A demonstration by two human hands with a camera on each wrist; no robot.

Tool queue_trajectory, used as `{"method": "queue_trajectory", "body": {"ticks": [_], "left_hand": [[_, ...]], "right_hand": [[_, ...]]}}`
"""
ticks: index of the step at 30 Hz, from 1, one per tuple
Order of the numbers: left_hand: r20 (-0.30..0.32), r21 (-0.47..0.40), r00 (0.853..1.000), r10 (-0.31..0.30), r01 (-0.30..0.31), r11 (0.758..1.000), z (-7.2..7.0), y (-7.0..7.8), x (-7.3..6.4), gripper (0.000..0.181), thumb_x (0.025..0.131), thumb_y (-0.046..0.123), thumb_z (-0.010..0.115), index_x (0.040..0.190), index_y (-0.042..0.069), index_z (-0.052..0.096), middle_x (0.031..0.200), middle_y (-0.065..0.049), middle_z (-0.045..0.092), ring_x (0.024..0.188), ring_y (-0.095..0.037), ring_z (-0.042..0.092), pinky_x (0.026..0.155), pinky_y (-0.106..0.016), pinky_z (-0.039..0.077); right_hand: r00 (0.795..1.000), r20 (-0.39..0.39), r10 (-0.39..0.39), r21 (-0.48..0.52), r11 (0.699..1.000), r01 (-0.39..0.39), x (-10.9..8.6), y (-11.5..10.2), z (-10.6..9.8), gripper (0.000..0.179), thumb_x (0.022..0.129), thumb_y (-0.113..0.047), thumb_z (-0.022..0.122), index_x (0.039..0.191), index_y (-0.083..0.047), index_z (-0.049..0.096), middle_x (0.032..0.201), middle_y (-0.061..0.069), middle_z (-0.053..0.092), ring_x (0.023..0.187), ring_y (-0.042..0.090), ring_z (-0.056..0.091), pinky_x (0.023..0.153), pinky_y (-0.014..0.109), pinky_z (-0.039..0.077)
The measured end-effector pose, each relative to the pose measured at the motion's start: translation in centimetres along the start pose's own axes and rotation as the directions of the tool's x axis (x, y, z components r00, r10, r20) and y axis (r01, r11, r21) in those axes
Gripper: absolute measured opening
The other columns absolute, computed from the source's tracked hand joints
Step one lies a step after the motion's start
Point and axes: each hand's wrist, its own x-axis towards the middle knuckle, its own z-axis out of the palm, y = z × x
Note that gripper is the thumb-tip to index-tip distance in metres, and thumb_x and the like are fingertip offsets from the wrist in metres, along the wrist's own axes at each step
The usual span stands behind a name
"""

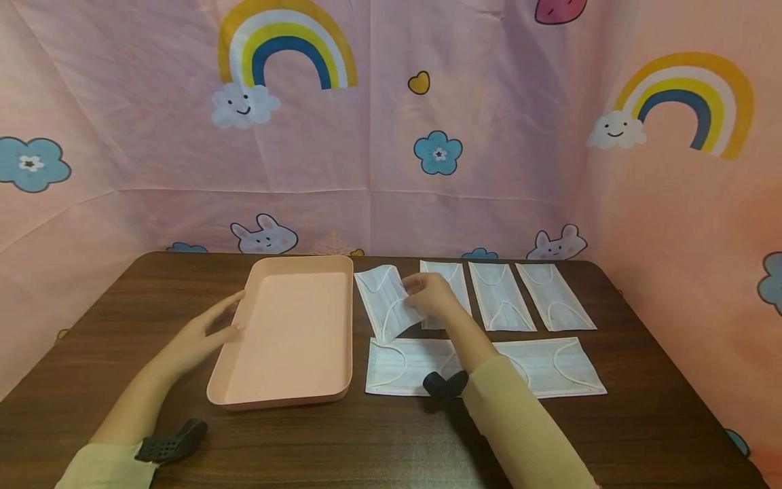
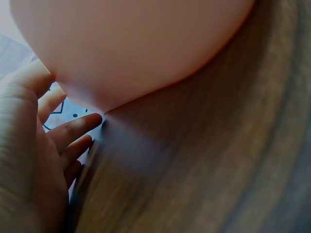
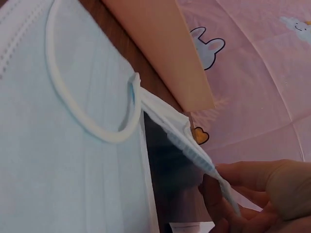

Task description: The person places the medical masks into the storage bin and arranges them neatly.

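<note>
My right hand (image 1: 430, 295) pinches the right edge of a white-blue face mask (image 1: 379, 292), just right of the pink tray (image 1: 293, 333). In the right wrist view, thumb and fingers close on the edge of this mask (image 3: 182, 138), which is tilted up from the table, its ear loops showing. My left hand (image 1: 198, 333) rests against the tray's left side with fingers loosely extended. The left wrist view shows the fingertips (image 2: 95, 120) right at the tray's edge (image 2: 170, 73). Nothing lies in the tray.
Three face masks (image 1: 501, 299) lie side by side at the back right. Masks laid sideways (image 1: 552, 367) form a row in front, partly hidden by my right forearm. The dark wooden table (image 1: 305, 448) ends at a printed pink curtain (image 1: 366, 163).
</note>
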Motion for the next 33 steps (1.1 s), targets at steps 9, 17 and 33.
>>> {"method": "queue_trajectory", "body": {"ticks": [9,17,33], "left_hand": [[0.005,0.005,1.000,-0.009,0.009,1.000,-0.1,0.1,-0.1,0.069,0.096,0.029,0.058,0.154,0.017,0.023,0.145,-0.030,0.033,0.131,-0.052,0.028,0.095,-0.071,0.026],[0.005,0.010,1.000,-0.005,0.005,1.000,-0.1,0.0,0.0,0.069,0.096,0.030,0.059,0.153,0.017,0.023,0.143,-0.031,0.034,0.131,-0.053,0.028,0.094,-0.072,0.026],[-0.004,0.032,1.000,-0.007,0.007,0.999,-0.1,0.2,-0.1,0.069,0.095,0.030,0.059,0.153,0.015,0.025,0.144,-0.031,0.034,0.131,-0.053,0.027,0.095,-0.071,0.025]], "right_hand": [[0.999,0.034,0.016,0.081,0.997,-0.019,-0.6,0.5,0.2,0.042,0.080,0.005,0.069,0.121,-0.007,0.067,0.129,0.014,0.058,0.126,0.030,0.047,0.102,0.044,0.039],[1.000,0.014,0.014,0.152,0.988,-0.016,-1.2,0.7,0.3,0.044,0.079,0.008,0.067,0.122,-0.006,0.066,0.131,0.018,0.055,0.127,0.032,0.045,0.099,0.044,0.041],[0.996,-0.087,-0.013,0.348,0.937,0.043,-3.1,-0.1,1.1,0.046,0.081,0.004,0.066,0.126,-0.008,0.064,0.133,0.016,0.049,0.127,0.029,0.040,0.101,0.045,0.040]]}}
